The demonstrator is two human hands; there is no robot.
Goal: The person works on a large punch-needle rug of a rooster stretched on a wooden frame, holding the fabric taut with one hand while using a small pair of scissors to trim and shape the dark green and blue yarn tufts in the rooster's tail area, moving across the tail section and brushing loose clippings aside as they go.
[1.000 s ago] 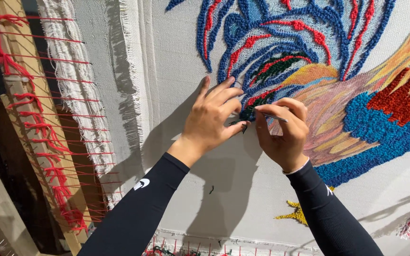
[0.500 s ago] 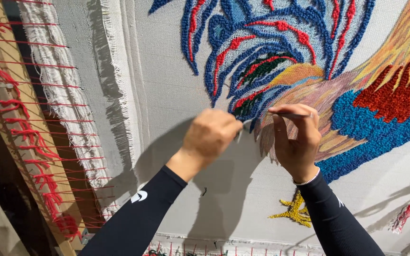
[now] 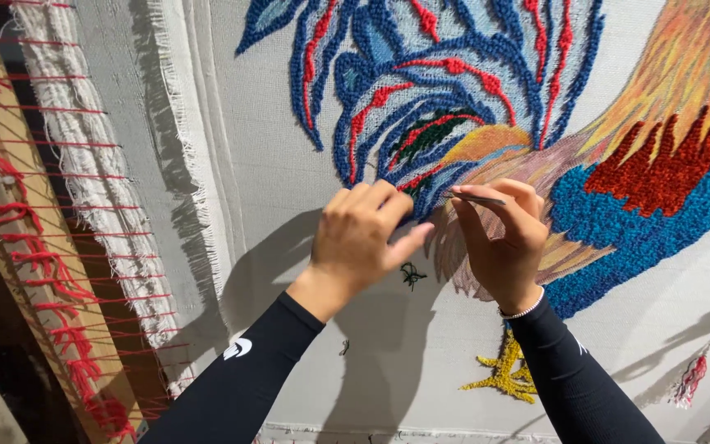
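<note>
Left hand (image 3: 363, 234) in black sleeve, fingers curled loosely into a half-fist, knuckles against grey stretched backing cloth (image 3: 273, 148), just below blue-and-red tufted yarn motif (image 3: 437, 90); nothing visibly gripped, thumb pointing toward right hand. Right hand (image 3: 499, 242) just right of left hand, pinching thin dark metal needle-like tool (image 3: 478, 198) between thumb and fingertips, tool lying roughly level, tip toward the motif's lower edge. Small dark green loose thread tuft (image 3: 411, 275) on cloth below and between both hands. Orange-red and blue tufted patch (image 3: 659, 189) right of right hand. Small yellow tufted shape (image 3: 507, 378) below right wrist. Wooden frame bar with red lacing cord (image 3: 34, 271) far left of the motif, beside frayed white cloth edge (image 3: 100, 189).
</note>
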